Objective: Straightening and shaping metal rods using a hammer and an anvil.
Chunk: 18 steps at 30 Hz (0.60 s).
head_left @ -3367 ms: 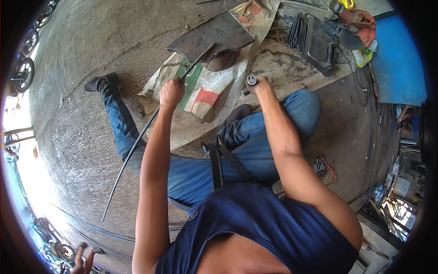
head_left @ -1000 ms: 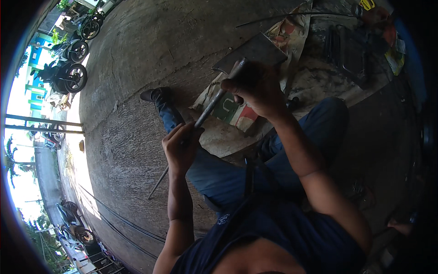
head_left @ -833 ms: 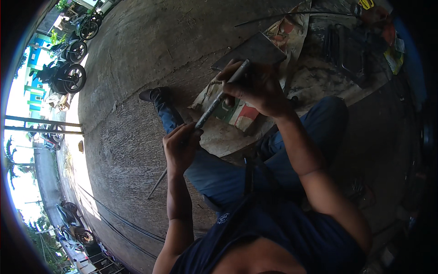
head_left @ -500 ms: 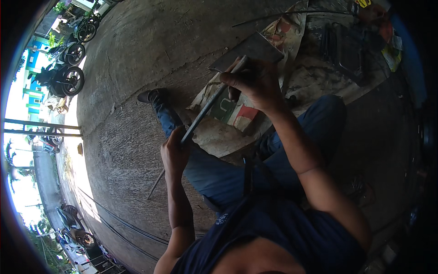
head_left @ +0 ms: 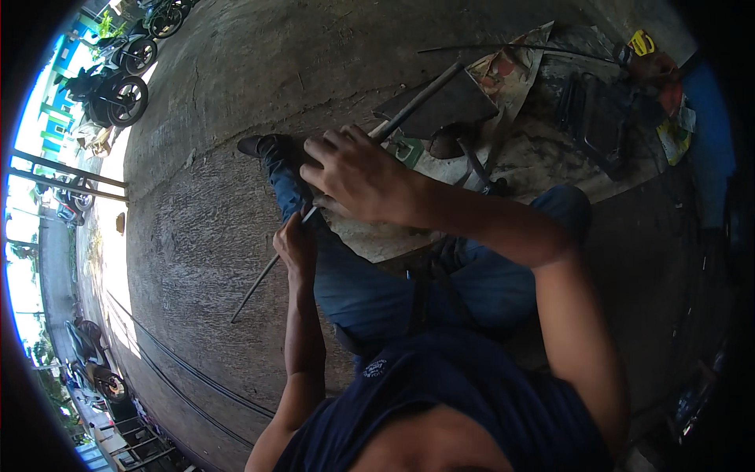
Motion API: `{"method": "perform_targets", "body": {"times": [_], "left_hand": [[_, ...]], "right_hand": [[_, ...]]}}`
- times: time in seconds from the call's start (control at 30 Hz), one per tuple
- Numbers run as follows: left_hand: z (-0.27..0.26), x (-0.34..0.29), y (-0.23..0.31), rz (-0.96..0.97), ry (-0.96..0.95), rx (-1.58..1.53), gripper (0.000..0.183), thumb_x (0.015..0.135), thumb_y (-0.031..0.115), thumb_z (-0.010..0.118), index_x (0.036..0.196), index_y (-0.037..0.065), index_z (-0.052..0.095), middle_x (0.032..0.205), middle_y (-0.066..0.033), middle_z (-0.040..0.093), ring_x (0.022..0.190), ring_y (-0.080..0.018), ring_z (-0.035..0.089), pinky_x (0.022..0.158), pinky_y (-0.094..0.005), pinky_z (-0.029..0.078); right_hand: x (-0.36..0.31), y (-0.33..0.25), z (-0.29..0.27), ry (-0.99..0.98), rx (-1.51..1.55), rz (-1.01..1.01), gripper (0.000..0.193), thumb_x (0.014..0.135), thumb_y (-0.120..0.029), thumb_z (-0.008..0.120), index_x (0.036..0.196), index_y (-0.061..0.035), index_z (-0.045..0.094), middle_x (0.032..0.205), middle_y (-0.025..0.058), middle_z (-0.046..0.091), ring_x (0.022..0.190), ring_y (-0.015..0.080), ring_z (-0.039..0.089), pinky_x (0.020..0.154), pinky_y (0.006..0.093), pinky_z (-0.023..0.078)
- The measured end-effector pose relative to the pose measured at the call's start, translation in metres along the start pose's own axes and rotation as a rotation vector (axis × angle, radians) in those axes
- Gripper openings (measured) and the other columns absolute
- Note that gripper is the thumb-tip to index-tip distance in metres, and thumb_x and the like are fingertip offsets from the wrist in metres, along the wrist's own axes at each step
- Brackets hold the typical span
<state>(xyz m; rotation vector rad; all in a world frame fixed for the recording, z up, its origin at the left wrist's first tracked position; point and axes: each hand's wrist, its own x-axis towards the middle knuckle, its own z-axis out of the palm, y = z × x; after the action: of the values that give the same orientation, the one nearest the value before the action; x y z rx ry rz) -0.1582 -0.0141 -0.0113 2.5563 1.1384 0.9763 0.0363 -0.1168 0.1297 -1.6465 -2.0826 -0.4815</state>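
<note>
A long grey rod point(head_left: 421, 96) slants across my lap, thicker at its far upper right end and thin at its lower left tip. My left hand point(head_left: 296, 245) is closed round it below the middle, beside my bent left leg. Just above, my right hand point(head_left: 354, 173) lies over the rod with its fingers curled; it hides that stretch, and the thumb is on the near side. Beneath the far end of the rod lies a dark flat plate point(head_left: 464, 106). Near it are a dark rounded object point(head_left: 446, 143) and a dark metal tool point(head_left: 474, 161) whose kind I cannot tell.
A worn printed sheet point(head_left: 515, 75) spreads on the concrete floor point(head_left: 204, 212). Dark frame-like tools point(head_left: 594, 118) lie on the right, near a yellow packet point(head_left: 674, 141). A thin dark rod point(head_left: 535, 49) lies at the back. Parked motorcycles point(head_left: 118, 98) stand far left.
My right hand has slid down the rod toward my left hand, uncovering the upper end. The rod and left hand have shifted slightly. The dark rounded object and metal tool now show.
</note>
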Motion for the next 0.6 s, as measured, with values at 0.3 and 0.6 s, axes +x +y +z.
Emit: {"method": "perform_targets", "body": {"times": [0.3, 0.6], "left_hand": [[-0.001, -0.053, -0.102, -0.082, 0.139, 0.065, 0.011, 0.083, 0.011, 0.066, 0.093, 0.007, 0.067, 0.075, -0.0144, 0.067, 0.073, -0.0331, 0.067, 0.063, -0.0433, 0.050], [0.013, 0.021, -0.043, 0.096, 0.026, -0.039, 0.019, 0.086, 0.025, 0.070, 0.074, 0.011, 0.063, 0.060, -0.0126, 0.061, 0.054, -0.0344, 0.061, 0.049, -0.0422, 0.046]], "right_hand": [[-0.016, 0.054, -0.010, 0.025, -0.198, -0.240, 0.030, 0.079, -0.042, 0.072, 0.085, -0.0156, 0.061, 0.073, -0.0005, 0.053, 0.068, 0.0178, 0.058, 0.062, 0.0375, 0.042], [-0.081, 0.052, -0.141, -0.551, -0.133, 0.527, 0.033, 0.079, -0.033, 0.075, 0.094, -0.0053, 0.065, 0.087, 0.0117, 0.064, 0.088, 0.0293, 0.065, 0.075, 0.0435, 0.049]]}}
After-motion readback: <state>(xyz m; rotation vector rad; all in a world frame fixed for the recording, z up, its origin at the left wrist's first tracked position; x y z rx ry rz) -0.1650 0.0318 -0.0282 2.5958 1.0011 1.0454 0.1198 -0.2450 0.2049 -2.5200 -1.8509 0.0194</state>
